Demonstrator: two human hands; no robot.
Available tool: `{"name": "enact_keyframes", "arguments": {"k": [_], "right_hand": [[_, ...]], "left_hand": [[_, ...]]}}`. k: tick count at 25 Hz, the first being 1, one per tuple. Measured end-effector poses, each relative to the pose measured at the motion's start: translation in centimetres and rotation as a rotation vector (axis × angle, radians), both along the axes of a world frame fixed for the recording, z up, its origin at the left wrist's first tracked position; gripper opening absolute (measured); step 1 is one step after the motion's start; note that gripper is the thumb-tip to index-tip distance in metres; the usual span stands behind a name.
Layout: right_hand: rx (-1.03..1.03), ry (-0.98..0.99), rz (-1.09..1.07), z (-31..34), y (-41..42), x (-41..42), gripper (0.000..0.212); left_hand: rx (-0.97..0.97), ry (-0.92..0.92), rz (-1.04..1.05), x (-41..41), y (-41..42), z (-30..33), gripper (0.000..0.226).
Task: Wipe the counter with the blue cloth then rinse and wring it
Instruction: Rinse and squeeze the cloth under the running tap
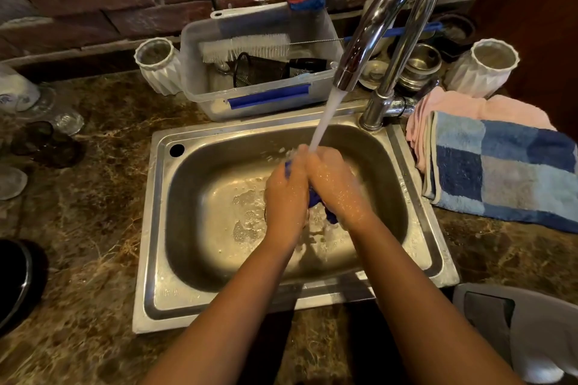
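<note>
Marble counter (pixel 93 228) surrounds the steel sink (pixel 150 228), where the blue cloth (pixel 313 197) sits bunched mid-basin under the running tap (pixel 391 9). Left hand (pixel 286 194) and right hand (pixel 336 187) both clench it (mostly hidden). Rinsing is underway; wringing next probably needs opposing twists.

Both hands, left (pixel 286 194) and right (pixel 336 187), grip the blue cloth (pixel 314 197) under running water (pixel 325 119).
</note>
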State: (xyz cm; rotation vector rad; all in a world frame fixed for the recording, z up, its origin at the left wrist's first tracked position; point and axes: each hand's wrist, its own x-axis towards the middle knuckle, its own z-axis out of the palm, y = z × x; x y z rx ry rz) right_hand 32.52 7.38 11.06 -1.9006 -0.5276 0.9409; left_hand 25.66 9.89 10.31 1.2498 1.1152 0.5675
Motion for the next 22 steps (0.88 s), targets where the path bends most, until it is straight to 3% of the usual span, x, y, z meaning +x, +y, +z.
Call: {"name": "enact_keyframes", "arguments": {"k": [2, 3, 5, 7, 9, 11, 14, 16, 19, 20, 22], "right_hand": [[-0.012, 0.214, -0.069, -0.1, -0.1, 0.6, 0.013], [0.101, 0.259, -0.091, -0.3, -0.7, 0.6, 0.023], [0.381, 0.244, -0.125, -0.9, -1.8, 0.0, 0.063], [0.506, 0.034, 0.007, -0.9, -2.5, -1.7, 0.069], [0.488, -0.253, 0.091, -1.1, -2.4, -3.0, 0.055], [0.563, -0.261, -0.112, -1.2, -1.8, -2.4, 0.048], [0.532, 0.064, -0.416, -1.3, -1.2, -1.3, 0.048], [0.341, 0.264, -0.297, -2.0, -1.3, -0.7, 0.051], [0.315, 0.915, -0.247, -1.9, -1.8, 0.1, 0.039], [0.300, 1.003, -0.268, -2.2, -1.9, 0.2, 0.044], [0.216, 0.978, -0.300, -3.7, -1.5, 0.1, 0.057]], "left_hand": [[-0.009, -0.017, 0.042, -0.5, 0.3, -0.4, 0.015], [-0.075, -0.057, 0.082, -0.6, 0.9, -0.7, 0.010], [-0.310, -0.240, 0.183, -0.8, 2.3, -1.2, 0.022], [-0.553, -0.441, 0.221, -1.0, 3.6, -0.9, 0.035], [-0.740, -0.581, 0.224, -1.1, 3.8, -0.1, 0.030], [-0.826, -0.615, 0.226, -0.8, 3.4, 0.5, 0.027], [-0.746, -0.537, 0.225, -0.5, 3.0, 0.2, 0.016], [-0.643, -0.550, 0.182, -0.7, 3.0, -0.2, 0.019], [-0.284, -0.415, -0.072, -1.4, 2.8, -0.8, 0.048], [-0.182, -0.340, -0.133, -1.5, 2.7, -0.7, 0.050], [-0.111, -0.310, -0.125, -1.6, 2.8, -0.6, 0.045]]}}
